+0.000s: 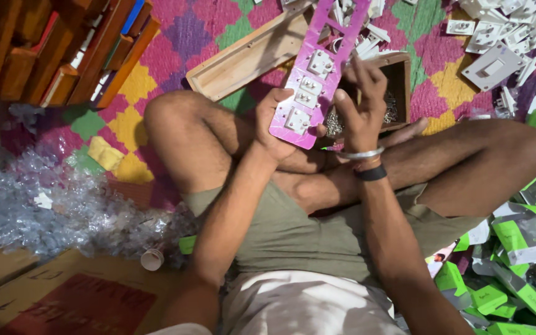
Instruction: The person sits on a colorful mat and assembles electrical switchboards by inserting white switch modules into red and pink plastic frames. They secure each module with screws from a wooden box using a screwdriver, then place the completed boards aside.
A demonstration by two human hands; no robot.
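hands fitting white modules into a pink switch plate

left hand [278, 124] grips the near end of the long pink switch plate [317, 74], thumb curled over its left edge and fingers wrapped behind, so the plate stands tilted away over the crossed legs. right hand [360, 102] sits at the plate's right edge with fingers bent and partly spread, fingertips touching the edge near the lowest white socket modules [308, 93]; whether it pinches a small part i cannot tell. a silver bangle [362, 153] and a black band [370, 174] ring the right wrist.

just behind the right hand lies a small wooden box [399, 87] holding what look like tiny metal screws, and a longer wooden tray [246, 57] lies along the patterned mat [175, 43] beyond the left knee. loose white switches [497, 43] crowd the mat's far right corner, green-and-white cartons [522, 248] pile at its right edge, and crumpled clear plastic wrap [51, 198] heaps at the left.

to do this well, as i judge it, the left grip should keep the plate steady and flat against the palm while the right fingers seat each module squarely in its cut-out, pressing evenly so no corner sits proud, with the plate kept over the lap so dropped parts stay close.
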